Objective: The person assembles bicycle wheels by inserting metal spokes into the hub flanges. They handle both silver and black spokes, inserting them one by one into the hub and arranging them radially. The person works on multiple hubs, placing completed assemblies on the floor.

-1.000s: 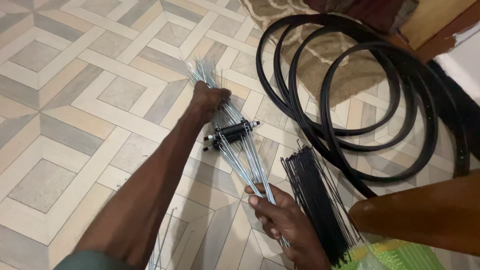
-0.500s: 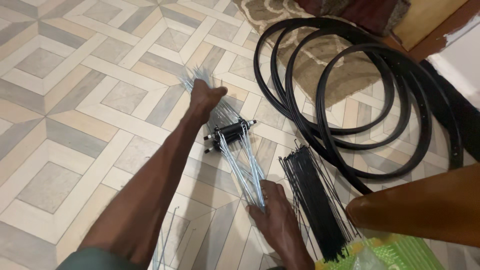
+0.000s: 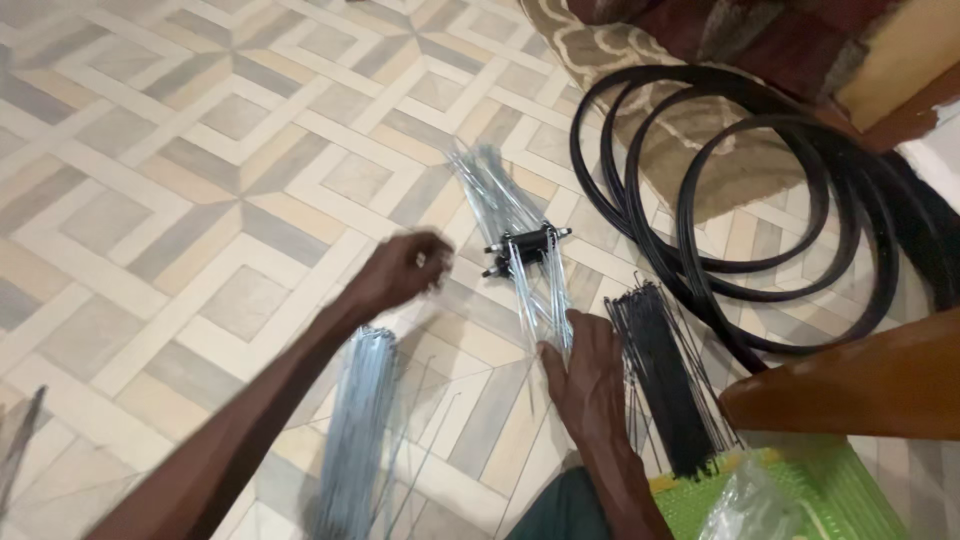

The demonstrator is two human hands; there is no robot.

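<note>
The black rims point(image 3: 760, 200) lie clear on the tiled floor point(image 3: 150, 200). The hub point(image 3: 527, 247), fanned with silver spokes point(image 3: 505, 205), sits between both hands: right hand point(image 3: 590, 375) pinches the near spoke ends, and could bend them; left hand point(image 3: 405, 270), blurred, looks loosely curled, empty I think.

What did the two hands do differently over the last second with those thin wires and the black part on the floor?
The left hand has let go of the far ends of the silver spokes and drawn back toward the person, blurred in motion. The right hand stays on the near ends of the spokes. The black hub, the black rims and the black spoke bundle lie as before.
</note>
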